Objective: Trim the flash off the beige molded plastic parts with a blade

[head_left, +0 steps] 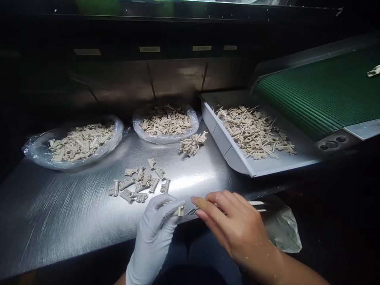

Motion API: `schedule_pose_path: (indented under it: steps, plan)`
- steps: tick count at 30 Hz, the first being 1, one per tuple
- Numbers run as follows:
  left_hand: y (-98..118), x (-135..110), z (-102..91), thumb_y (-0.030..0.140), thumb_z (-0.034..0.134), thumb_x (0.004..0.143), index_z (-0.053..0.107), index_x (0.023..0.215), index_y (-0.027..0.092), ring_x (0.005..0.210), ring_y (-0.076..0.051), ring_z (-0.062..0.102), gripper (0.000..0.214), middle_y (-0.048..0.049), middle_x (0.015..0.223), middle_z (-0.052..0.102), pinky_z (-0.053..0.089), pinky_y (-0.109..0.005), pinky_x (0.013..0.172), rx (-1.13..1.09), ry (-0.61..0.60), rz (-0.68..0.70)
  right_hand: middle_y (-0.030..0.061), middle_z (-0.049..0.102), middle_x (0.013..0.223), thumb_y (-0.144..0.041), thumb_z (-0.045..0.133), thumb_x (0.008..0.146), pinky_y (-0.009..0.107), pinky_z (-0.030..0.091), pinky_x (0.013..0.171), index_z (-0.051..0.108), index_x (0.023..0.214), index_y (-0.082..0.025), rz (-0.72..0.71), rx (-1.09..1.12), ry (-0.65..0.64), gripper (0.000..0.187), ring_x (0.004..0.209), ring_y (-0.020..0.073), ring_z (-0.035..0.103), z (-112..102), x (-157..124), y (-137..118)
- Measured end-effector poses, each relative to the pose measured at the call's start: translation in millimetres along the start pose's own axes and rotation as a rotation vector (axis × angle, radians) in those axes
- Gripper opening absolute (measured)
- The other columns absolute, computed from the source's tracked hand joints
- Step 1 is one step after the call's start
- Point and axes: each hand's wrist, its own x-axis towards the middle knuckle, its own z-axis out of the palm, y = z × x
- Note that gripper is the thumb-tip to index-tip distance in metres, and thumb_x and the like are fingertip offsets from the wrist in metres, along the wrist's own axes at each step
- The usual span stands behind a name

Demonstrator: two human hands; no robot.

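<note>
Plastic part, blocky and beige, pinched in gloved left hand; right hand grips white-handled cutters.

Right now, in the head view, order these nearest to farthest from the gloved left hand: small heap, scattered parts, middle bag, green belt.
From the gloved left hand:
1. Scattered parts, just ahead.
2. Small heap, ahead right, and middle bag, straight back: too close to call.
3. Green belt, far right.
</note>
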Motion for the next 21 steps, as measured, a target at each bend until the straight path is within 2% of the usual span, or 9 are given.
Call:
schedule_pose_path:
  steps: [4, 9, 12, 16, 18, 21]
  plan:
    - [2.1, -0.3, 0.3, 0.017, 0.063, 0.098, 0.077, 0.115, 0.034, 0.103, -0.024, 0.07, 0.028, -0.0043, 0.11, 0.072, 0.058, -0.039, 0.095, 0.008, 0.028, -0.038, 0.004, 0.071, 0.079, -0.014, 0.055, 0.106, 0.037, 0.028, 0.062, 0.069, 0.103, -0.012, -0.095, -0.116, 0.049, 0.015, 0.067, 0.0189, 0.054, -3.5, 6.0, -6.9]
    - [4.1, 1.2, 1.5, 0.018, 0.063, 0.097, 0.081, 0.109, 0.033, 0.098, -0.027, 0.072, 0.026, -0.005, 0.107, 0.075, 0.061, -0.042, 0.09, 0.023, 0.032, -0.047, 0.0019, 0.067, 0.07, -0.01, 0.054, 0.103, 0.037, 0.023, 0.059, 0.063, 0.081, -0.016, -0.133, -0.145, 0.009, 0.026, 0.061, 0.0183, 0.048, -6.0, 8.9, -7.5]
    - [-0.2, -0.6, 3.1, 0.014, 0.063, 0.097, 0.079, 0.112, 0.033, 0.099, -0.023, 0.072, 0.029, -0.0033, 0.108, 0.073, 0.06, -0.037, 0.092, 0.023, 0.021, -0.005, -0.0002, 0.062, 0.068, -0.016, 0.052, 0.107, 0.036, 0.026, 0.058, 0.06, 0.078, -0.019, -0.069, -0.057, -0.078, 0.03, 0.059, 0.0176, 0.049, -8.8, 10.2, -0.9]
    - [-3.5, -2.0, 3.3, 0.012, 0.065, 0.097, 0.074, 0.118, 0.035, 0.107, -0.018, 0.068, 0.032, -0.0009, 0.115, 0.069, 0.057, -0.029, 0.096, 0.04, 0.032, 0.038, -0.0009, 0.063, 0.075, -0.024, 0.05, 0.11, 0.03, 0.036, 0.059, 0.06, 0.089, -0.02, 0.114, 0.184, -0.24, 0.024, 0.064, 0.0155, 0.057, -12.1, 10.3, 10.1]
    - [-0.8, -0.8, 3.2, 0.013, 0.065, 0.098, 0.074, 0.116, 0.034, 0.107, -0.017, 0.067, 0.03, -0.0001, 0.114, 0.068, 0.056, -0.025, 0.095, 0.041, 0.049, 0.026, -0.0006, 0.064, 0.078, -0.027, 0.048, 0.111, 0.027, 0.039, 0.06, 0.059, 0.091, -0.021, 0.187, 0.25, -0.237, 0.023, 0.067, 0.0152, 0.06, -12.4, 9.1, 13.1]
    - [4.9, 0.2, 4.0, 0.016, 0.064, 0.099, 0.074, 0.113, 0.034, 0.104, -0.015, 0.067, 0.025, 0.0009, 0.112, 0.067, 0.058, -0.022, 0.088, 0.028, 0.055, 0.012, 0.0002, 0.065, 0.08, -0.03, 0.045, 0.112, 0.026, 0.041, 0.062, 0.059, 0.093, -0.021, 0.215, 0.262, -0.161, 0.025, 0.069, 0.0158, 0.062, -11.4, 6.1, 13.9]
